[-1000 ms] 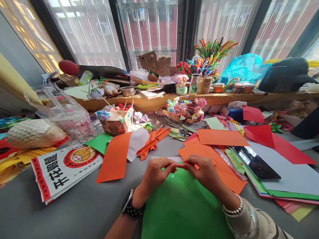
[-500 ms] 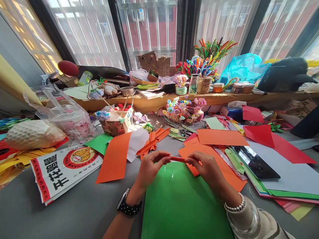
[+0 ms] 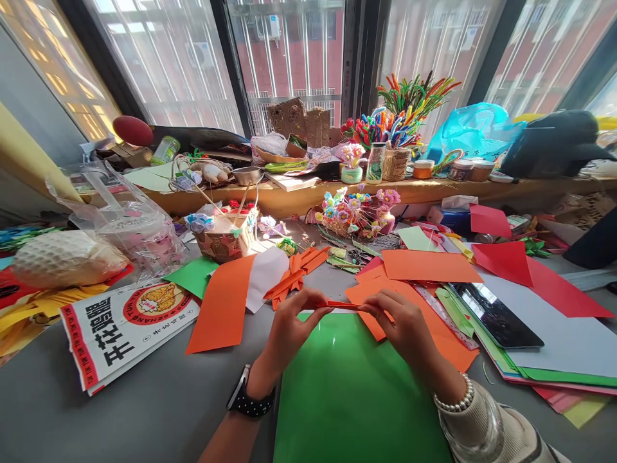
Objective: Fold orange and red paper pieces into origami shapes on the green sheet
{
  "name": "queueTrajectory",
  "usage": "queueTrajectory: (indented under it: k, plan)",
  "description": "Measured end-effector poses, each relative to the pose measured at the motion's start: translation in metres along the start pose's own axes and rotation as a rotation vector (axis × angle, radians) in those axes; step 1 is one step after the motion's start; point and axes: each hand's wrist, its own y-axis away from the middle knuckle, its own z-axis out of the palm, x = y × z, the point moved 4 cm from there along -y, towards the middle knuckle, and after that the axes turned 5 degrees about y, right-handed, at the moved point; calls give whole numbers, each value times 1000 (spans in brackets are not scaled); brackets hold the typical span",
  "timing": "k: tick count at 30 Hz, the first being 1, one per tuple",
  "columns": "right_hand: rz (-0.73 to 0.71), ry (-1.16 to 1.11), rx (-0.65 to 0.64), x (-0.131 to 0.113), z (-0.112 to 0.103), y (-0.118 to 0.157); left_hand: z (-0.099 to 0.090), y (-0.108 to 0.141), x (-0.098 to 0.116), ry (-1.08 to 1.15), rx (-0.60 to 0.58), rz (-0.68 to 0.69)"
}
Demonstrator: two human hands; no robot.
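A narrow folded strip of orange paper (image 3: 344, 305) stretches between my two hands, above the far edge of a glossy green board (image 3: 359, 392). My left hand (image 3: 296, 328) pinches its left end between thumb and fingers. The right end is pinched by my right hand (image 3: 398, 328). Beyond my left hand lies a pile of folded orange strips (image 3: 299, 273). Flat orange sheets (image 3: 429, 265) are spread beyond and beside my right hand. Left of my left hand is another orange sheet (image 3: 219, 308), partly over a white piece of paper.
A phone (image 3: 496, 315) rests on stacked coloured paper at the right. A printed paper bag (image 3: 130, 328) lies at the left. Behind stand a small basket (image 3: 226, 238), crocheted flowers (image 3: 354, 212), and a windowsill crowded with pipe cleaners (image 3: 385, 128) and jars.
My left hand has risen slightly at its end of the strip, and its thumb and fingers have shifted a little. Both hands still pinch the strip; other things stay put.
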Motion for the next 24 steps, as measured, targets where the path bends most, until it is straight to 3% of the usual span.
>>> queueTrajectory:
  k: [9,17,24]
  plan:
    - [-42,6,28,-2,-1,-1,-3,1,9,-99,7,184]
    - [-21,-14,-25,-3,1,-1,-2,-1,1,-35,16,36]
    - [-56,-17,-128,-5,8,2,4,-2,6,-146,-99,55]
